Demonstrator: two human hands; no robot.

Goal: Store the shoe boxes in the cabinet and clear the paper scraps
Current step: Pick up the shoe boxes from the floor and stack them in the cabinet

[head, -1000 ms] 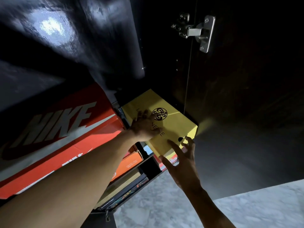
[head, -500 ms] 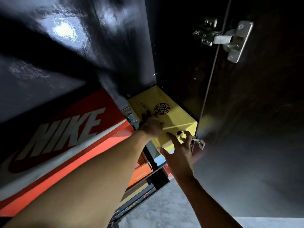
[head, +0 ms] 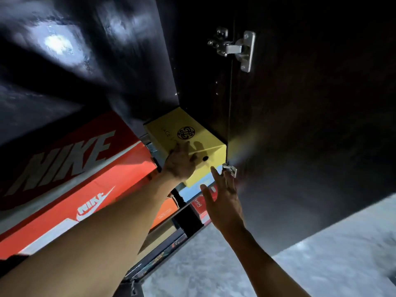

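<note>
A yellow shoe box (head: 171, 130) with a round black emblem sits on a shelf of the dark cabinet (head: 203, 67), its short end facing me. My left hand (head: 181, 162) lies flat on the box's near top edge, fingers straight and pressing it. My right hand (head: 222, 202) hovers just below the box's front corner with fingers spread, apart from the cardboard. A large orange Nike shoe box (head: 70, 179) stands on the same shelf to the left, partly hidden by my left forearm.
The open cabinet door (head: 310, 136) stands at the right with a metal hinge (head: 235, 48) above and another (head: 229, 169) beside my right fingers. Lower shelves hold more boxes, orange (head: 167, 213), red (head: 200, 207) and dark (head: 162, 254). Marble floor (head: 321, 264) lies below.
The yellow box has gone further into the shelf. My left hand slid back to its near edge, and my right hand has come off the box front and dropped slightly.
</note>
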